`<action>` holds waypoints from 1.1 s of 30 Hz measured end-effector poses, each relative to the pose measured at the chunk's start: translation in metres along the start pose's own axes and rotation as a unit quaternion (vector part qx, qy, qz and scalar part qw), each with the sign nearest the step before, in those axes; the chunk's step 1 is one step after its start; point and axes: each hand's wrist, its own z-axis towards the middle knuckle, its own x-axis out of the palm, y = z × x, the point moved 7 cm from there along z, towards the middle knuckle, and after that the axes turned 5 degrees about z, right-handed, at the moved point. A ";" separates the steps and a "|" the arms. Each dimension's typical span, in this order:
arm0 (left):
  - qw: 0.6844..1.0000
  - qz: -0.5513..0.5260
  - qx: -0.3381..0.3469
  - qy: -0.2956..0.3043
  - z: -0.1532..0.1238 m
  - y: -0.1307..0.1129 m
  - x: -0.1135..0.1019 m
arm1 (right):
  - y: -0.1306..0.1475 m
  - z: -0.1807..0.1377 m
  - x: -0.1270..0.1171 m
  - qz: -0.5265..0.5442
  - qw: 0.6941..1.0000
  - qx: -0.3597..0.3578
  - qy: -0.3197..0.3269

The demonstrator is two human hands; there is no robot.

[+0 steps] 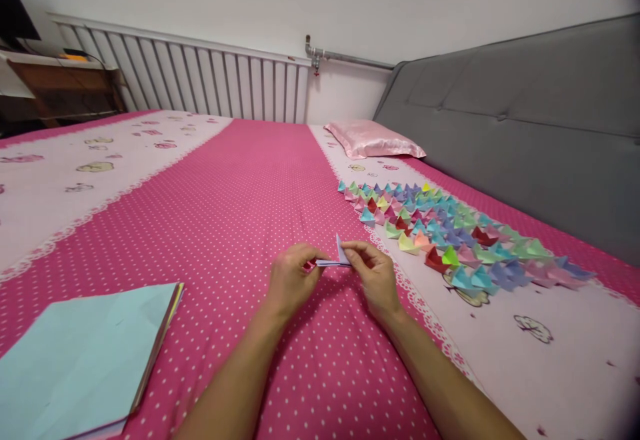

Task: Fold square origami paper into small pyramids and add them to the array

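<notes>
A small folded piece of lavender paper (334, 263) is held between my two hands above the pink dotted bedspread (250, 180). My left hand (296, 279) pinches its left end between thumb and fingers. At the other end, my right hand (373, 273) grips the paper near a flap that points up. To the right, several folded paper boats (435, 227) in many colours stand in rows on the bed. A stack of square paper sheets (95, 353), light blue on top, lies at the lower left.
A pink satin pillow (375, 139) rests at the back, beside the grey padded headboard (525, 120). Along the far wall runs a white radiator (190, 73) with a pipe (350, 59). A wooden table (65, 87) stands at the far left.
</notes>
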 end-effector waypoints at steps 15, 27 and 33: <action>0.974 -0.151 -0.168 0.008 0.000 0.009 -0.001 | 0.032 -0.008 0.011 -0.219 0.955 -0.194 0.055; 0.970 -0.176 -0.166 0.011 0.000 0.009 0.000 | 0.031 -0.007 0.014 -0.203 0.958 -0.187 0.079; 0.973 -0.165 -0.162 0.014 0.000 0.013 0.001 | 0.024 -0.007 0.013 -0.175 0.969 -0.148 0.093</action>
